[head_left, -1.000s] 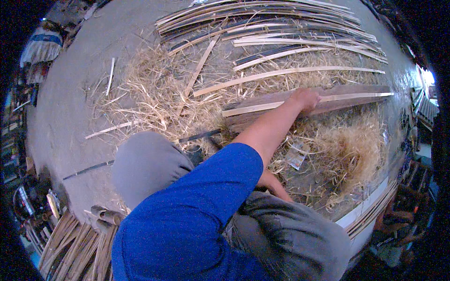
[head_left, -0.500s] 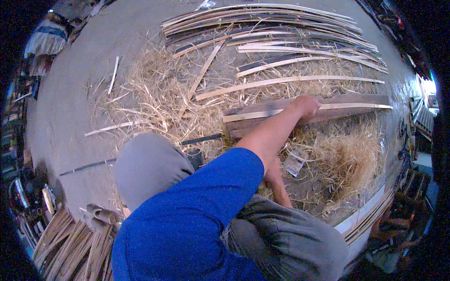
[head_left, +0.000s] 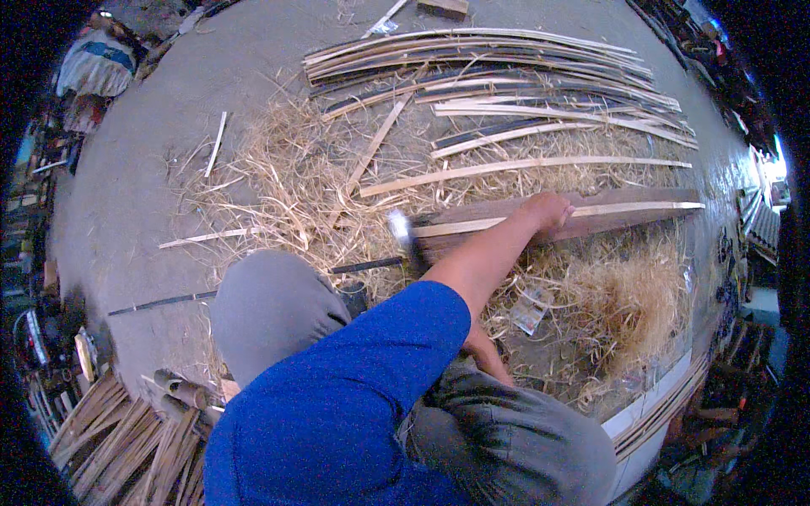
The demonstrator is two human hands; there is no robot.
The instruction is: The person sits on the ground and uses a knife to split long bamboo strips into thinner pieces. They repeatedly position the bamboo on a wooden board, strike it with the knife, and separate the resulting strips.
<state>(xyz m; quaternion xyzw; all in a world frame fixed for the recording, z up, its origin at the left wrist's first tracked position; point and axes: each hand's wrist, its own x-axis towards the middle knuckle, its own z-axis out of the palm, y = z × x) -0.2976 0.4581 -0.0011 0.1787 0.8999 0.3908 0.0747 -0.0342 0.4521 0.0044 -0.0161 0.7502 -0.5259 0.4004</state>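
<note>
My left hand [head_left: 550, 212] is closed at the middle of a pale bamboo strip [head_left: 472, 224], which lies lengthwise along a dark wooden plank [head_left: 629, 221]. The left forearm crosses in front of the plank, and my fingertips are partly hidden. At the plank's left end stands a blurred tool with a shiny metal head [head_left: 399, 224], perhaps a hammer; its dark lower part runs behind my left arm. Of my right arm, a piece of forearm [head_left: 489, 354] shows beneath the left one. The right hand itself is covered, so its grip on the tool cannot be seen.
Beyond the plank lie a single strip [head_left: 523, 172] and a stack of strips [head_left: 472, 51]. Curly shavings [head_left: 295, 173] and a shavings heap [head_left: 629, 295] cover the floor. My knee [head_left: 274, 308] is at left, near split pieces [head_left: 114, 434].
The shiny tool head has come into view at the plank's left end. My left hand keeps its place on the strip. The whole scene sits slightly lower in the picture.
</note>
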